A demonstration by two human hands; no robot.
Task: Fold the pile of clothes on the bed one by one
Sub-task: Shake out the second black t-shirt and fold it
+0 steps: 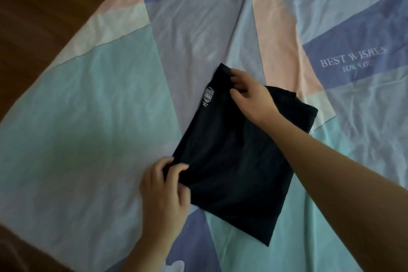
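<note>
- Nearest the camera, the left hand (164,187) pinches the near-left corner of a black garment (238,157), thumb on top and fingers curled under the cloth.
- Farther out, the right hand (250,93) reaches across the garment and grips its far edge with curled fingers, just beside a small white printed label (208,96).
- Black garment — it lies flat on the bed (92,99), a little toward the right side and well in from the left edge, where brown floor (33,6) shows beyond the sheet.
- Its shape is a compact rectangle with straight sides, and a second layer peeks out at the far right corner; I judge it to be folded at least once already.
- With both hands holding one long side, the step in hand looks like one more fold across, or a squaring-up of the edges — the pose alone does not settle which.
- Progress on this one piece: well along, I would say, though not yet let go and set aside.
- Progress on the task as a whole cannot be read from this view; no pile of unfolded clothes and no stack of finished ones appears anywhere on the patchwork sheet, so how many pieces remain is unknown.
- Dim light and the dark cloth hide the inner creases, so the number of folds cannot be counted.
</note>
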